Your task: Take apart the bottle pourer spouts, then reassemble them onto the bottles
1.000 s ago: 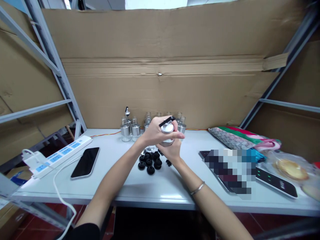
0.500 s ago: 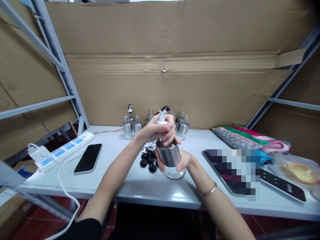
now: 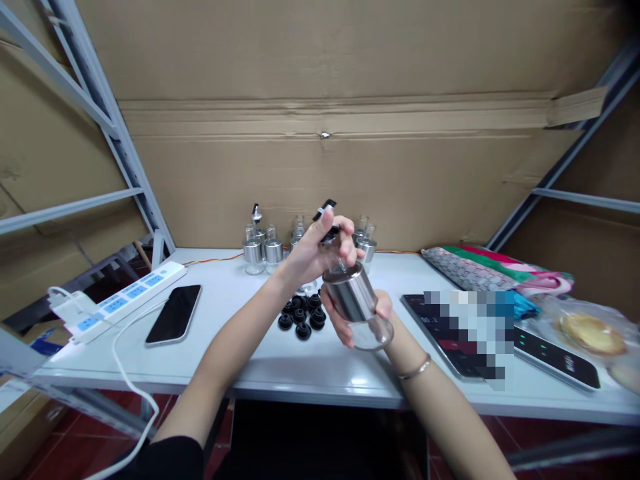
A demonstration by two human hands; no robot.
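Observation:
An oil bottle (image 3: 351, 293) with a brushed-metal sleeve and a clear glass base is held tilted above the table, its top leaning to the left. My right hand (image 3: 340, 320) is wrapped around its lower body from beneath. At the bottle's neck, my left hand (image 3: 320, 247) has its thumb and fingers around the pour spout (image 3: 325, 212), which has a black flip tip. The fingers partly cover the spout and neck, so how deep the spout sits is hidden. Several black caps (image 3: 301, 317) lie on the table just left of the bottle.
Several similar bottles (image 3: 273, 251) stand along the cardboard wall (image 3: 320, 173). On the left are a phone (image 3: 174, 315) and a power strip (image 3: 127, 301) with a white cable. A tablet-like device (image 3: 440, 333), colourful cloth (image 3: 520, 270) and bagged food (image 3: 593, 333) occupy the right.
The bottle has tilted further, its base swinging right and slightly up. My left hand's fingers have loosened and spread more around the spout. The view has shifted slightly.

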